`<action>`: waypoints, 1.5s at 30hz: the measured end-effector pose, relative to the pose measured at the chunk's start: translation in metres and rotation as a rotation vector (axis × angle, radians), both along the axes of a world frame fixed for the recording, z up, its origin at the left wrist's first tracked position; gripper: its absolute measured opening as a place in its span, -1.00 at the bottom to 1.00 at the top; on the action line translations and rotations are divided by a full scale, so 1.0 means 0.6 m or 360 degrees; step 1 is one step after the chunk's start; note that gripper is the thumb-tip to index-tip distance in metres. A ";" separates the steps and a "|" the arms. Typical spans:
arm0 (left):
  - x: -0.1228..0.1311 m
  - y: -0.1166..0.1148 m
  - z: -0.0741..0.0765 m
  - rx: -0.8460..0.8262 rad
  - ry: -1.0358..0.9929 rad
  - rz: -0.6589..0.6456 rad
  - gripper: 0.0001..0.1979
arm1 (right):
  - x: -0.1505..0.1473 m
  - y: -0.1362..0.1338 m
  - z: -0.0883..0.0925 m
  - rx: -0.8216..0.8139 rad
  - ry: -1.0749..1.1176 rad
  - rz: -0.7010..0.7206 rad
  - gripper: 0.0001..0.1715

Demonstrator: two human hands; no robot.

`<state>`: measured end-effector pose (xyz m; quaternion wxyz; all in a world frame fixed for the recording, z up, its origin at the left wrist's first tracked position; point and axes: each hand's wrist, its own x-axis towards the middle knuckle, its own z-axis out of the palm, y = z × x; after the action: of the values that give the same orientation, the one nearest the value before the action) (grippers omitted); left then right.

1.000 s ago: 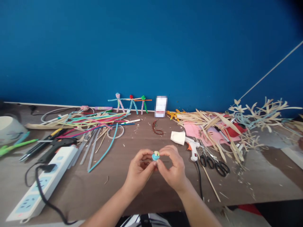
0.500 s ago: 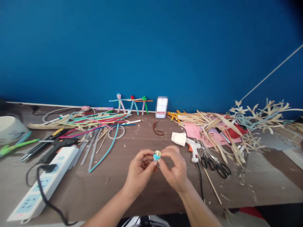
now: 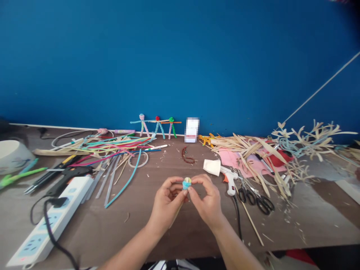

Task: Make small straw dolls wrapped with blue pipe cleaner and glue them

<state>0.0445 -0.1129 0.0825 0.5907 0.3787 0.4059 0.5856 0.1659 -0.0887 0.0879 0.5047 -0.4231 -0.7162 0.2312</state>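
Observation:
Between the fingertips of both hands is a small light-blue and pale-yellow bundle (image 3: 186, 184), too small to make out its exact kind. My left hand (image 3: 168, 200) pinches its left side with thumb and index finger, the other fingers curled in. From the opposite side my right hand (image 3: 206, 197) grips it the same way, thumb near the bottom. A thin pale strip shows below the left hand's fingers; whether it joins the bundle I cannot tell. Both hands hover over the near middle of the brown table (image 3: 135, 225).
Right of my hands lie a white glue gun (image 3: 231, 182), black-handled scissors (image 3: 264, 204) and a heap of pale strips (image 3: 244, 144). Leftward are a power strip (image 3: 53, 221), a black glue gun (image 3: 73, 173) and colourful pipe cleaners (image 3: 120, 142). Stick figures (image 3: 158, 127) stand by the blue wall.
The bundle has turned slightly between my fingertips, and the pale strip below my left hand shows more. Both hands stay in nearly the same place; the view has tilted a little.

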 end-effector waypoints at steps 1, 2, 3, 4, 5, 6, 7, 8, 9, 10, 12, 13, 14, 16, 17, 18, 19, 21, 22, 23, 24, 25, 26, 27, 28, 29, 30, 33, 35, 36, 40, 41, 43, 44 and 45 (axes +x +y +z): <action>0.000 0.001 -0.002 0.0002 0.0009 0.0000 -0.74 | -0.001 0.000 0.001 0.0026 0.0009 -0.0014 -0.88; 0.000 0.001 -0.003 0.0006 0.0020 0.0003 -0.74 | -0.001 -0.001 0.001 0.0061 0.0016 -0.0027 -0.87; 0.001 0.002 -0.005 0.0012 0.0035 0.0006 -0.75 | -0.002 -0.001 0.002 0.0100 0.0015 -0.0036 -0.87; 0.001 0.003 -0.007 0.0023 0.0057 0.0013 -0.75 | -0.002 -0.002 0.003 0.0138 -0.0001 -0.0039 -0.87; 0.001 0.003 -0.008 0.0041 0.0093 0.0023 -0.76 | -0.003 -0.003 0.004 0.0171 -0.0037 -0.0036 -0.88; 0.000 0.004 -0.010 0.0064 0.0146 0.0040 -0.76 | -0.003 -0.005 0.004 0.0200 -0.0089 -0.0036 -0.88; 0.000 0.004 -0.011 0.0090 0.0213 0.0061 -0.76 | -0.003 -0.006 0.005 0.0228 -0.0147 -0.0047 -0.89; 0.000 0.004 -0.012 0.0118 0.0289 0.0084 -0.77 | -0.004 -0.007 0.004 0.0256 -0.0208 -0.0069 -0.89; -0.001 0.004 -0.013 0.0143 0.0368 0.0105 -0.77 | -0.004 -0.009 0.004 0.0282 -0.0265 -0.0094 -0.90; -0.002 0.003 -0.014 0.0168 0.0446 0.0129 -0.77 | -0.004 -0.010 0.003 0.0307 -0.0313 -0.0120 -0.90; -0.002 0.001 -0.015 0.0203 0.0591 0.0179 -0.75 | -0.004 -0.011 0.001 0.0360 -0.0383 -0.0162 -0.92; -0.003 0.000 -0.015 0.0217 0.0659 0.0205 -0.74 | -0.004 -0.011 0.001 0.0387 -0.0410 -0.0172 -0.92; -0.003 -0.001 -0.015 0.0231 0.0719 0.0230 -0.72 | -0.004 -0.010 0.000 0.0411 -0.0436 -0.0175 -0.92; -0.003 -0.002 -0.015 0.0255 0.0797 0.0257 -0.71 | -0.005 -0.009 -0.001 0.0448 -0.0474 -0.0179 -0.91; -0.003 -0.002 -0.015 0.0261 0.0812 0.0261 -0.70 | -0.004 -0.009 -0.002 0.0457 -0.0483 -0.0181 -0.91; -0.003 -0.002 -0.015 0.0262 0.0811 0.0263 -0.70 | -0.004 -0.008 -0.003 0.0459 -0.0485 -0.0184 -0.90; -0.003 -0.001 -0.015 0.0254 0.0795 0.0257 -0.70 | -0.004 -0.008 -0.003 0.0454 -0.0479 -0.0184 -0.90; -0.002 0.001 -0.016 0.0209 0.0707 0.0218 -0.71 | -0.003 -0.008 -0.004 0.0431 -0.0445 -0.0179 -0.90; -0.001 0.002 -0.016 0.0172 0.0636 0.0187 -0.72 | -0.002 -0.008 -0.004 0.0414 -0.0424 -0.0174 -0.89; 0.000 0.003 -0.017 0.0129 0.0557 0.0153 -0.72 | -0.002 -0.008 -0.004 0.0396 -0.0400 -0.0171 -0.88; 0.000 0.005 -0.018 0.0082 0.0478 0.0123 -0.72 | -0.001 -0.008 -0.003 0.0376 -0.0379 -0.0166 -0.88; 0.001 0.006 -0.018 0.0036 0.0408 0.0102 -0.72 | -0.001 -0.008 -0.003 0.0357 -0.0359 -0.0165 -0.87; 0.002 0.007 -0.019 -0.0003 0.0354 0.0092 -0.72 | -0.001 -0.008 -0.002 0.0336 -0.0342 -0.0163 -0.87; 0.003 0.007 -0.019 -0.0032 0.0310 0.0091 -0.71 | -0.001 -0.007 -0.002 0.0313 -0.0328 -0.0161 -0.88; 0.004 0.008 -0.019 -0.0051 0.0268 0.0094 -0.71 | -0.001 -0.007 -0.001 0.0289 -0.0315 -0.0158 -0.88; 0.004 0.009 -0.019 -0.0065 0.0224 0.0098 -0.71 | -0.001 -0.007 -0.001 0.0264 -0.0303 -0.0156 -0.88; 0.004 0.009 -0.018 -0.0078 0.0173 0.0100 -0.71 | -0.002 -0.006 -0.001 0.0235 -0.0291 -0.0154 -0.88; 0.002 0.010 -0.014 -0.0135 0.0001 0.0046 -0.70 | -0.001 -0.002 -0.002 0.0142 -0.0248 -0.0145 -0.88; 0.000 0.010 -0.009 -0.0172 -0.0097 -0.0031 -0.69 | -0.001 0.000 -0.002 0.0092 -0.0229 -0.0140 -0.89; -0.002 0.010 -0.007 -0.0180 -0.0127 -0.0068 -0.70 | 0.000 0.000 -0.001 0.0079 -0.0228 -0.0135 -0.89; -0.005 0.011 -0.004 -0.0209 -0.0108 -0.0094 -0.76 | -0.003 -0.005 0.006 0.0079 -0.0280 -0.0103 -0.88; -0.005 0.011 -0.005 -0.0231 -0.0099 -0.0083 -0.77 | -0.004 -0.007 0.007 0.0082 -0.0304 -0.0097 -0.88; -0.005 0.012 -0.009 -0.0277 -0.0098 -0.0081 -0.78 | -0.002 -0.012 0.008 0.0072 -0.0350 -0.0070 -0.86; -0.006 0.013 -0.011 -0.0294 -0.0102 -0.0085 -0.78 | 0.002 -0.013 0.006 0.0054 -0.0365 -0.0050 -0.85; -0.007 0.014 -0.013 -0.0306 -0.0113 -0.0086 -0.79 | 0.011 -0.013 0.004 0.0029 -0.0364 -0.0042 -0.84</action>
<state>0.0406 -0.1046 0.0744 0.6538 0.3101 0.4287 0.5409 0.1724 -0.0964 0.0901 0.4263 -0.4515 -0.7656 0.1683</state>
